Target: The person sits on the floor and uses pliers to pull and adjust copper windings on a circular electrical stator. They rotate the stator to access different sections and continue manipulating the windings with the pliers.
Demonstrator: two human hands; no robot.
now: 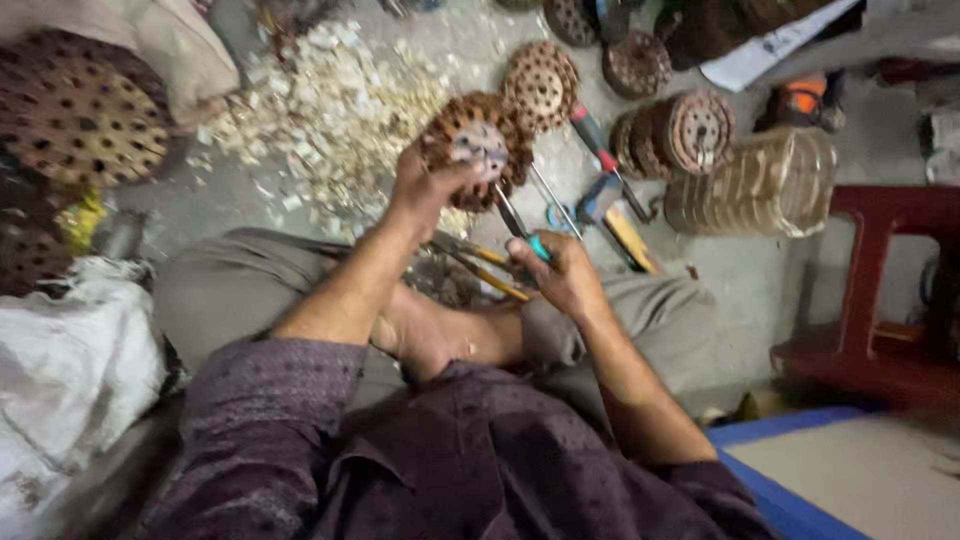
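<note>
Left hand [425,190] fingers curled tight around rusty perforated disc [478,148] held up over the lap, right hand [562,275] pinching teal-handled screwdriver [520,228], tip at disc's edge.

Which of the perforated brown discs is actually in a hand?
The disc with the grey centre, gripped by the left hand; the other discs lie on the floor.

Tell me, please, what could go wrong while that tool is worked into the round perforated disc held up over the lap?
The screwdriver in the right hand points at the disc right beside the left hand; a slip could jab those fingers. The bare foot lies directly below, so a dropped disc or tool might strike it. The pliers resting loose on the lap could slide off.
</note>
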